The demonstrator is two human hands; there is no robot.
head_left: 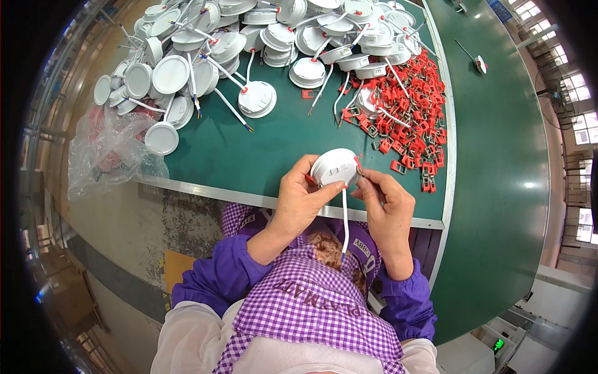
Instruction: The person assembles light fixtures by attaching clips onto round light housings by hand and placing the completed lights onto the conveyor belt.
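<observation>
Just above the table's near edge, my left hand (pixel 300 196) grips a round white downlight (pixel 335 166) by its left side, thumb across the back. From the downlight a white cable (pixel 346 219) hangs toward my apron, its end showing bare coloured wires. A red clip (pixel 311 180) shows at the left rim, beside my left fingers. On the opposite rim, the fingertips of my right hand (pixel 389 203) are closed on another red spring clip (pixel 357 163), partly hidden by them. Whether that clip is fully seated I cannot tell.
Many white downlights (pixel 258 100) with cables are heaped along the far side of the green table (pixel 218 159). A pile of red spring clips (pixel 405 118) lies at the right. A clear plastic bag (pixel 112 153) drapes over the left corner. Another green surface (pixel 498 187) runs along the right.
</observation>
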